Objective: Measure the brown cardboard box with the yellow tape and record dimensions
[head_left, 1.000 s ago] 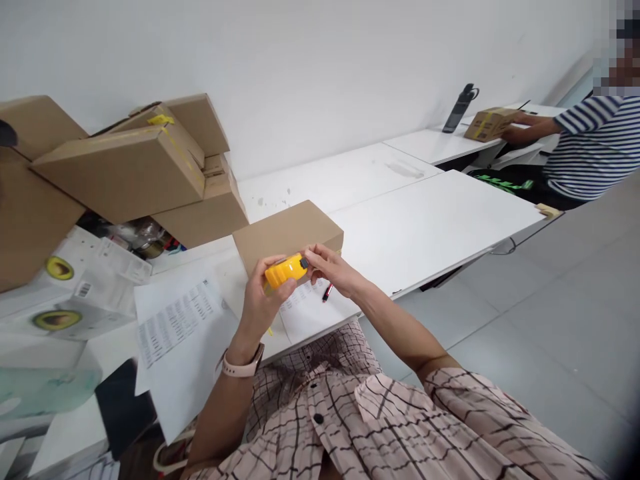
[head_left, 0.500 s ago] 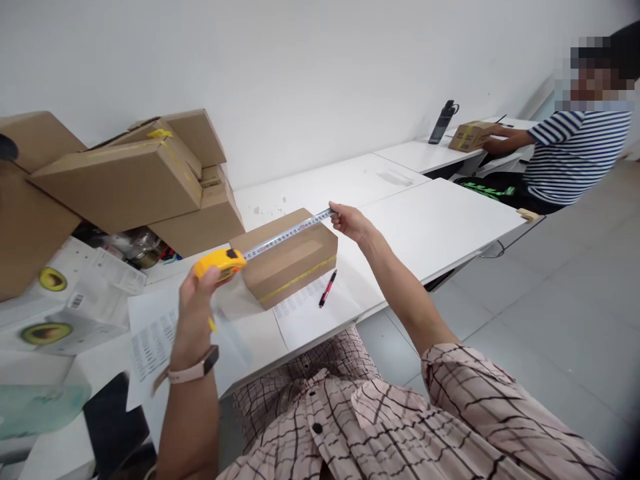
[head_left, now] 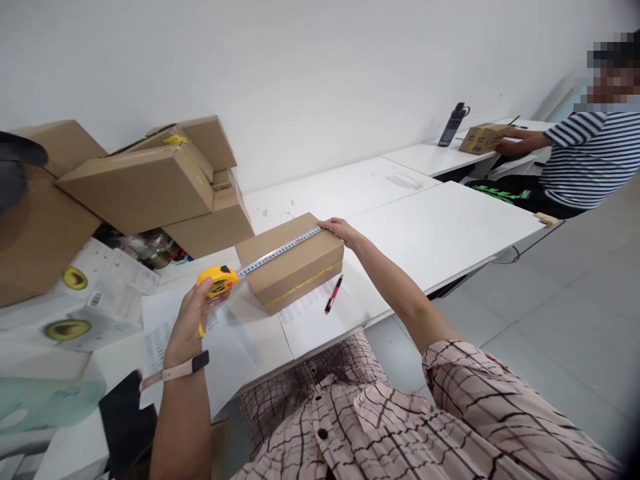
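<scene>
Lying across the top of a closed cardboard box (head_left: 300,273) is the pulled-out blade of a yellow tape measure (head_left: 219,280). My left hand (head_left: 193,310) is closed around the tape's case, just off the box's left end. At the box's right end my right hand (head_left: 337,230) pinches the blade's free end against the top edge. Yellow tape runs along the box's front side. A red and black pen (head_left: 333,295) lies on a printed sheet (head_left: 305,331) in front of the box. More printed paper (head_left: 225,363) lies beneath my left hand.
Cardboard boxes (head_left: 135,187) are piled at the left against the wall, above white cartons with avocado pictures (head_left: 105,280). On the right, a person in a striped shirt (head_left: 595,160) handles a small box (head_left: 483,139) beside a dark bottle (head_left: 453,125). The white table (head_left: 425,227) extends rightward.
Both hands have lowered, bringing the blade from above the box down onto its top. The view has shifted slightly. The pen and box stay in place.
</scene>
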`<state>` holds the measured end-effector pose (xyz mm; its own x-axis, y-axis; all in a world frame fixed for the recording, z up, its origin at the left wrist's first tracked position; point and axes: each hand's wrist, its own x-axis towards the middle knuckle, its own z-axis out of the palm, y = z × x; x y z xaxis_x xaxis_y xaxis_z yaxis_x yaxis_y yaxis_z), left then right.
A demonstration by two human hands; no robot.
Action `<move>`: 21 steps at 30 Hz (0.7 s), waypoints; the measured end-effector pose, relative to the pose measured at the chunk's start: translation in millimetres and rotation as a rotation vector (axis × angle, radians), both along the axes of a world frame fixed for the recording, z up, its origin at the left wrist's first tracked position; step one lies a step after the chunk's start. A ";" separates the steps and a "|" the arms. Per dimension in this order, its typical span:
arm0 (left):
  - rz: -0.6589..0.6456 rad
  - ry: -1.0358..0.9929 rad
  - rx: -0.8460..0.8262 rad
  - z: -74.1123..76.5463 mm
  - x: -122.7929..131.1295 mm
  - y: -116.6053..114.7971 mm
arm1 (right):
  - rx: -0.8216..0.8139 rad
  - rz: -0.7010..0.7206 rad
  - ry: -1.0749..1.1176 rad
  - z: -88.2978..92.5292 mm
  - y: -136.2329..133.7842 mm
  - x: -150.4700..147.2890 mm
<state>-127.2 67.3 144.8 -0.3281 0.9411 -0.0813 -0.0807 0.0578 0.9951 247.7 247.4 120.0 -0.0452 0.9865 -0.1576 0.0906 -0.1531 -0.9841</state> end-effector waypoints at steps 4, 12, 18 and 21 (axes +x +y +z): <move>-0.071 0.041 0.045 0.7 9.1 5.4 | -0.026 -0.001 -0.056 4.2 -8.0 -2.6; -0.089 0.038 0.046 1.6 3.0 18.8 | -0.059 -0.086 -0.084 -4.3 -3.8 -6.0; -0.095 0.016 0.035 -5.5 -1.3 22.9 | 0.001 -0.108 -0.092 -1.5 -6.6 -7.2; -0.097 0.008 0.029 -6.5 -0.3 23.9 | 0.023 -0.108 -0.112 -0.8 -8.3 -9.8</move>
